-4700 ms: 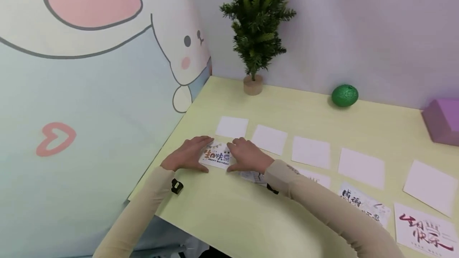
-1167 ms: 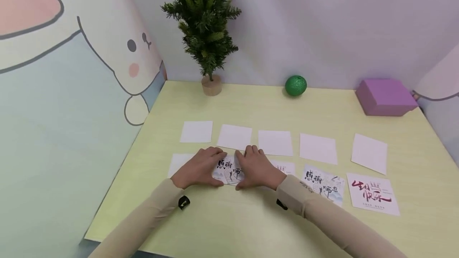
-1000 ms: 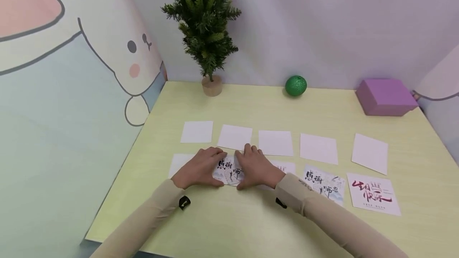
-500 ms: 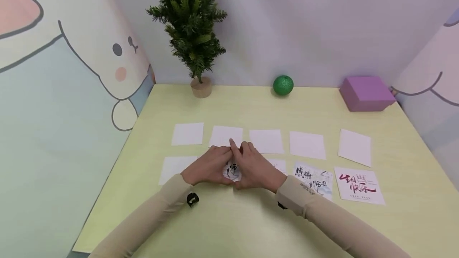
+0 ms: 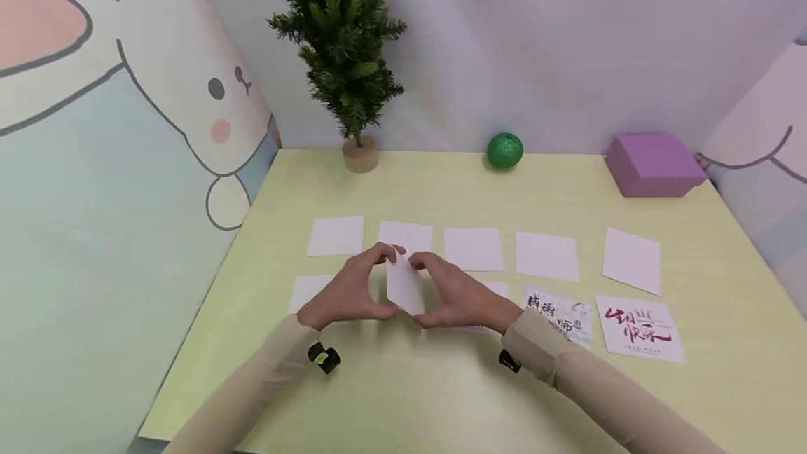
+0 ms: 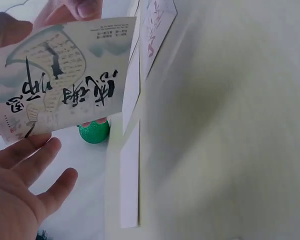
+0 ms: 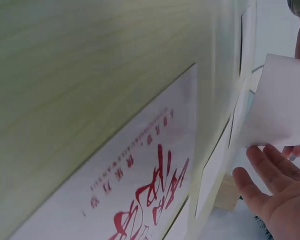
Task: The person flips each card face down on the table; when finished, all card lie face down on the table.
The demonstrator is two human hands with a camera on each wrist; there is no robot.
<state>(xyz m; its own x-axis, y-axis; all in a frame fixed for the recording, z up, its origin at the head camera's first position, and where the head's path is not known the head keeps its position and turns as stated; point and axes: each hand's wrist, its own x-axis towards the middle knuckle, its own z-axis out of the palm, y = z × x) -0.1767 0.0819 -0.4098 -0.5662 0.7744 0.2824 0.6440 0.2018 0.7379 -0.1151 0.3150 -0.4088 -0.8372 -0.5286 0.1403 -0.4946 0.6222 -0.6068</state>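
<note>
Both hands hold up one greeting card [image 5: 403,284] in the head view, its blank white back turned to the head camera. My left hand [image 5: 353,289] curls at its left side, index fingertip at the top edge and thumb near the bottom corner. From the right, my right hand [image 5: 463,293] has fingers and thumb at the card's other edge. In the left wrist view, black calligraphy over a pale blue-green picture covers the card's printed face [image 6: 65,75]; left fingertips [image 6: 40,140] touch its edge. The right wrist view shows right fingertips [image 7: 255,152] at the white back.
Blank white cards [image 5: 474,249] lie in a back row on the pale yellow table [image 5: 441,391]. A front row includes a black-lettered card [image 5: 561,317] and a red-lettered card [image 5: 639,328]. Behind stand a small artificial tree [image 5: 347,47], green ball [image 5: 504,150] and purple box [image 5: 656,165].
Earlier, the hands moved from a birthday card at the left to this card, lying printed side up. Since half a second ago it has been raised and tilted, turning its white back toward the head camera.
</note>
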